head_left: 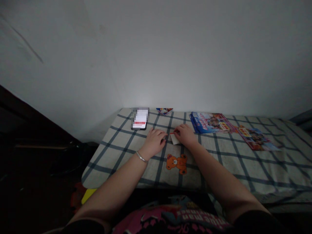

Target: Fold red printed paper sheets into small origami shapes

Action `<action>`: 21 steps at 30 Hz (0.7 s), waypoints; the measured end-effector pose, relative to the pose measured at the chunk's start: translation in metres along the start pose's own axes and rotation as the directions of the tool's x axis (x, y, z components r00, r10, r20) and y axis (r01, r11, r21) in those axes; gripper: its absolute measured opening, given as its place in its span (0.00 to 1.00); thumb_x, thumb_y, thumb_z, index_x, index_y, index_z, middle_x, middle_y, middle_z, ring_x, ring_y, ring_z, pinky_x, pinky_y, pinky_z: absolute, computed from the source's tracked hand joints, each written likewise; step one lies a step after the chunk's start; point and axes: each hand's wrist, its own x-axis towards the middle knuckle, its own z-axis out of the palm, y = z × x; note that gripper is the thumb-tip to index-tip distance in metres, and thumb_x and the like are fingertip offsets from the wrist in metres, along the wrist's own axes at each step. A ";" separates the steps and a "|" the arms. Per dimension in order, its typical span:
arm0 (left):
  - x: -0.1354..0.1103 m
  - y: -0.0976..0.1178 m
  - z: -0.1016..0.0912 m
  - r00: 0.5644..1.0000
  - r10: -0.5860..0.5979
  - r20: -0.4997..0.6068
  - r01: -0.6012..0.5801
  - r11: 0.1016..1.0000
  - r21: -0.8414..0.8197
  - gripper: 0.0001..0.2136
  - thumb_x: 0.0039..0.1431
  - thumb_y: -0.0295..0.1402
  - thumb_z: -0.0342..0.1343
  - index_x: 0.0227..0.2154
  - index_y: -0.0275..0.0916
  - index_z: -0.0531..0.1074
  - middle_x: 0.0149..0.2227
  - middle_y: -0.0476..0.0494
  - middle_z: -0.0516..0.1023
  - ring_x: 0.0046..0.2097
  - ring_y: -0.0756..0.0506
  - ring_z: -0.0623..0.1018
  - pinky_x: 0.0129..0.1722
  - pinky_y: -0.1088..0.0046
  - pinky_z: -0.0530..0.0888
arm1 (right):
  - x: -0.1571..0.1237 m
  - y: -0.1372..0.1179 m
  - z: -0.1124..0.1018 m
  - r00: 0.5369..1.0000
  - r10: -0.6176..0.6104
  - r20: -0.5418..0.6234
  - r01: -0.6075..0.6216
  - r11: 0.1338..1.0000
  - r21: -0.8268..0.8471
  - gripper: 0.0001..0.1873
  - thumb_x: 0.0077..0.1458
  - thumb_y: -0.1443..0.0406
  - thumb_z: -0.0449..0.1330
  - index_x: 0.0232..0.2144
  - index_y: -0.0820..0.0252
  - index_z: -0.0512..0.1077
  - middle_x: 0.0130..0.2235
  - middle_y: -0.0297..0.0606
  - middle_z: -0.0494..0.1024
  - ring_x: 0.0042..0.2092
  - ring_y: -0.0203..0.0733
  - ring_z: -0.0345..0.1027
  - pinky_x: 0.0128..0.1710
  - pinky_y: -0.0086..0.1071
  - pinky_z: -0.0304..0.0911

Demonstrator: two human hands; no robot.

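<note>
On the checked cloth lies a small piece of folded paper, its white side up and a red strip along its far edge. My right hand has closed on the right edge of this paper, thumb and fingers pinching it. Just to the left is my left hand, fingers loosely curved and apart, with a small gap between their tips and the paper. It holds nothing that I can see. A silver bangle circles my left wrist.
A lit phone lies at the back left of the table, with a colourful folded paper triangle by the wall. To the right are a stack of printed flyers and another flyer. An orange bear is on the tablecloth.
</note>
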 end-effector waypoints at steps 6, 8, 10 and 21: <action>-0.003 0.002 0.003 1.000 -0.002 0.007 0.002 0.999 0.045 0.15 0.60 0.32 0.54 0.50 0.43 0.71 0.52 0.43 0.73 0.56 0.40 0.68 0.63 0.49 0.54 | -0.018 -0.010 0.001 0.997 0.056 -0.049 -0.058 0.997 -0.052 0.04 0.57 0.65 0.58 0.33 0.57 0.73 0.37 0.43 0.75 0.43 0.49 0.65 0.44 0.40 0.61; -0.003 0.004 0.005 1.000 0.010 0.011 -0.011 0.999 0.053 0.15 0.61 0.34 0.54 0.51 0.42 0.71 0.53 0.42 0.72 0.56 0.39 0.67 0.63 0.48 0.53 | -0.021 -0.012 0.001 0.996 0.062 -0.069 -0.065 0.997 -0.048 0.04 0.57 0.64 0.58 0.32 0.56 0.73 0.37 0.43 0.75 0.43 0.49 0.65 0.44 0.40 0.61; -0.003 0.007 0.007 1.000 0.017 0.012 -0.018 0.999 0.051 0.15 0.61 0.36 0.55 0.51 0.42 0.71 0.53 0.42 0.72 0.57 0.39 0.67 0.64 0.48 0.53 | -0.023 -0.013 0.003 0.994 0.065 -0.091 -0.068 0.997 -0.037 0.05 0.57 0.64 0.57 0.31 0.56 0.73 0.37 0.42 0.75 0.42 0.49 0.65 0.44 0.40 0.61; 0.009 0.009 0.011 0.998 -0.048 -0.030 0.043 0.989 -0.141 0.08 0.62 0.35 0.53 0.40 0.39 0.72 0.42 0.44 0.78 0.48 0.42 0.74 0.52 0.59 0.67 | -0.023 -0.013 0.005 0.995 0.007 -0.101 -0.001 0.998 0.059 0.05 0.59 0.66 0.54 0.33 0.57 0.70 0.36 0.41 0.75 0.42 0.47 0.65 0.46 0.40 0.58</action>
